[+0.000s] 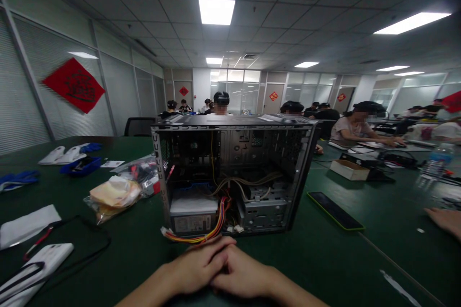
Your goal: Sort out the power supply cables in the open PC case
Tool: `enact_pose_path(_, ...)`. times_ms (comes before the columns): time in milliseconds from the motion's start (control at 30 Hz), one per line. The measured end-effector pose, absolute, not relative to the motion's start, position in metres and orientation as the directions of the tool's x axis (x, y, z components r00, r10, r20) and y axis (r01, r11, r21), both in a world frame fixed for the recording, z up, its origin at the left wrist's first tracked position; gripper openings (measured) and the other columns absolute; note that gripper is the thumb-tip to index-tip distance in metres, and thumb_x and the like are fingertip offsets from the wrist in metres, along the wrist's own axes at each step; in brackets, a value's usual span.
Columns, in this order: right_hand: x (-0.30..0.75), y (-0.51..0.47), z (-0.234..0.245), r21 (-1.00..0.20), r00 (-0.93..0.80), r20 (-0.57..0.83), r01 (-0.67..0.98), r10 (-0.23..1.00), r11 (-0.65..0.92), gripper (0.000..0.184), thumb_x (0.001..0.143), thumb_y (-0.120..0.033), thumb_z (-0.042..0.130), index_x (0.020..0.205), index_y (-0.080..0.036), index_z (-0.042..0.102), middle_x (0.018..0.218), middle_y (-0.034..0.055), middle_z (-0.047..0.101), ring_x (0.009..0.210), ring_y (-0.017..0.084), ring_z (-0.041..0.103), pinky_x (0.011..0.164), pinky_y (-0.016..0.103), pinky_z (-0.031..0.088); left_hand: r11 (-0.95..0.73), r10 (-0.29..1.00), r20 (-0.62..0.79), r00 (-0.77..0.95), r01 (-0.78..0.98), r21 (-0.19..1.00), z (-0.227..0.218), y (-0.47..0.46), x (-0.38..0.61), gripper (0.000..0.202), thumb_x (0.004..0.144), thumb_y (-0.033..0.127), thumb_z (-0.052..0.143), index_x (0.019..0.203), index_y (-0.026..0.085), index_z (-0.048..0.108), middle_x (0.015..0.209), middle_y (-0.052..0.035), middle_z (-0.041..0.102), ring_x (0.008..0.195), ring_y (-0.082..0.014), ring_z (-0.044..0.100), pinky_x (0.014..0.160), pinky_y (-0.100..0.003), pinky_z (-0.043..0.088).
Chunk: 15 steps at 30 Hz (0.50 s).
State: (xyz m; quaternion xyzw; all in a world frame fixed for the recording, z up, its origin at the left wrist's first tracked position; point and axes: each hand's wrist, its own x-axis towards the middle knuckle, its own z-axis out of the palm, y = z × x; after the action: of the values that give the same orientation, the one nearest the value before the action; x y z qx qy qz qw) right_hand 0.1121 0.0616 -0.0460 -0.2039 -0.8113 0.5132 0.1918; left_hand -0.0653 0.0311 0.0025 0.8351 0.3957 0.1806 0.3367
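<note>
Hands [196,268] overlap near computer case [234,123], fingers [224,243] partly hidden.

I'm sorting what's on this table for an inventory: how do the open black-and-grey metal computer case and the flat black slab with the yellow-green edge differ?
The computer case is much larger; the slab is small and thin. The case stands upright, while the slab lies flat. The case's near side is open to its inside; the slab shows a plain dark face. Both rest on the green table.
</note>
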Motion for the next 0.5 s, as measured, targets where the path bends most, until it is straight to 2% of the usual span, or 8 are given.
enact_pose_path(133, 0.113, 0.061, -0.049, -0.915, -0.849, 0.093, 0.133, 0.52, 0.381, 0.023, 0.074, -0.009, 0.055, 0.09, -0.013, 0.072, 0.068, -0.0027, 0.059, 0.06, 0.009, 0.053, 0.056, 0.016, 0.044, -0.432, 0.789, 0.004, 0.615, 0.55, 0.715, -0.001, 0.031, -0.068, 0.053, 0.1, 0.053, 0.036, 0.149, 0.032, 0.041, 0.149, -0.0062, 0.049, 0.137, -0.0259, 0.045, 0.116, -0.041, 0.03)
enact_pose_path(333, 0.115, 0.063, -0.041, -0.884, -0.845, 0.118, 0.149, 0.522, 0.442, 0.018, 0.077, -0.009, 0.055, 0.088, -0.012, 0.07, 0.067, -0.0022, 0.059, 0.059, 0.01, 0.053, 0.055, 0.017, 0.044, -0.453, 0.782, 0.059, 0.621, 0.5, 0.738, 0.001, 0.035, -0.062, 0.048, 0.1, 0.05, 0.039, 0.142, 0.028, 0.051, 0.137, -0.0076, 0.06, 0.127, -0.025, 0.054, 0.111, -0.038, 0.037)
enact_pose_path(433, 0.119, 0.062, -0.025, -0.791, -0.847, 0.191, 0.166, 0.496, 0.588, 0.018, 0.079, -0.007, 0.055, 0.087, -0.013, 0.07, 0.078, 0.0019, 0.067, 0.073, 0.014, 0.061, 0.073, 0.024, 0.051, -0.43, 0.816, 0.08, 0.572, 0.51, 0.745, 0.006, 0.026, -0.057, 0.047, 0.102, 0.049, 0.034, 0.134, 0.025, 0.059, 0.124, -0.0096, 0.067, 0.114, -0.0268, 0.061, 0.105, -0.042, 0.042)
enact_pose_path(500, 0.121, 0.049, -0.012, -0.713, -0.845, 0.199, 0.223, 0.496, 0.665, 0.016, 0.083, -0.01, 0.058, 0.093, -0.015, 0.07, 0.096, 0.0056, 0.07, 0.092, 0.018, 0.064, 0.088, 0.03, 0.051, -0.448, 0.849, 0.131, 0.512, 0.565, 0.693, 0.008, 0.009, -0.048, 0.05, 0.1, 0.05, 0.039, 0.141, 0.025, 0.052, 0.133, -0.0127, 0.062, 0.118, -0.0317, 0.058, 0.104, -0.049, 0.042)
